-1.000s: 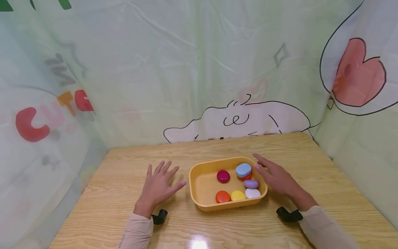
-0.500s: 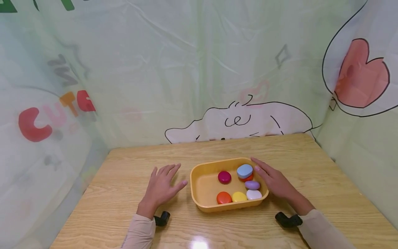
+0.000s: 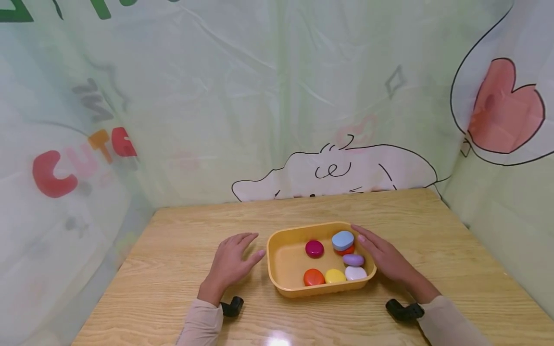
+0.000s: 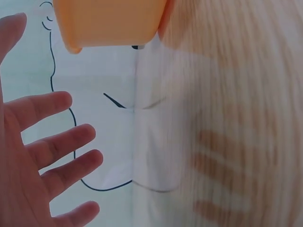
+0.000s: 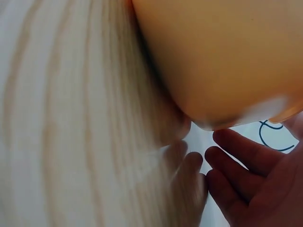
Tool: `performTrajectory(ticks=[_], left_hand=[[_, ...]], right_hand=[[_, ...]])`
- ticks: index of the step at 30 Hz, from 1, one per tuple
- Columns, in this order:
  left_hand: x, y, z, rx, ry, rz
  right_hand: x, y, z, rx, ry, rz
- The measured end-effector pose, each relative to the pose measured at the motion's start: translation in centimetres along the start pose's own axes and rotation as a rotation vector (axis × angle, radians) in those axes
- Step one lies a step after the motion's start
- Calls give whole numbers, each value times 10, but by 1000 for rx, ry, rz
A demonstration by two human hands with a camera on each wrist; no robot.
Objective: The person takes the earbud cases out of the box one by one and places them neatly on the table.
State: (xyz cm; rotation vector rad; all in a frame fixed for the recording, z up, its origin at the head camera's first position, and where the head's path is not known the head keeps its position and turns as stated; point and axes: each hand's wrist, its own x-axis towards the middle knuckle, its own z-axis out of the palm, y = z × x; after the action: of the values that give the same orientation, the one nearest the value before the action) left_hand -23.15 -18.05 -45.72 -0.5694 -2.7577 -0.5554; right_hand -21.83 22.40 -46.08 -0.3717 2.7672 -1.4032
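Note:
An orange-yellow plastic bin point(image 3: 285, 264) stands on the table. In it lie smooth rounded pieces: a dark magenta one point(image 3: 314, 248), a light blue one point(image 3: 343, 239) on top of an orange-red one point(image 3: 346, 251), a purple one point(image 3: 353, 260), a white one point(image 3: 356, 273), a yellow one point(image 3: 335, 276) and a red-orange one point(image 3: 313, 277). Left of the bin, my left hand point(image 3: 231, 262) holds nothing, its fingers extended and apart from the wall. My right hand point(image 3: 387, 257) is at the bin's right end with relaxed fingers; whether its fingertips touch the wall, I cannot tell.
The bin rests on a wood-grain table point(image 3: 207, 221). Printed cloth walls point(image 3: 207, 120) close off the back and both sides. Black wrist mounts, one on the left point(image 3: 232, 306) and one on the right point(image 3: 404, 311), stick out inward from the sleeves.
My left hand has moved right, nearer the bin, its spread fingers drawing together. The right hand has lowered slightly along the bin's right end. The whole head view has shifted a little.

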Motion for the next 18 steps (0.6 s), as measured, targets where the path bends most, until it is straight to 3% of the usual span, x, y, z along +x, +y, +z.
performTrajectory(ticks=[3, 5, 9, 14, 18], left_hand=[[0, 1, 2, -23, -4, -17], [1, 3, 1, -92, -13, -45], [3, 7, -3, -308, -22, -103], [11, 14, -11, -567, -22, -98], [16, 18, -14, -704, -47, -94]], right_hand=[[-1, 2, 0, 14, -1, -2], [-1, 2, 0, 22, -2, -4], [-2, 4, -1, 40, -6, -13], [-2, 5, -1, 61, -16, -14], [-2, 7, -1, 70, -25, -14]])
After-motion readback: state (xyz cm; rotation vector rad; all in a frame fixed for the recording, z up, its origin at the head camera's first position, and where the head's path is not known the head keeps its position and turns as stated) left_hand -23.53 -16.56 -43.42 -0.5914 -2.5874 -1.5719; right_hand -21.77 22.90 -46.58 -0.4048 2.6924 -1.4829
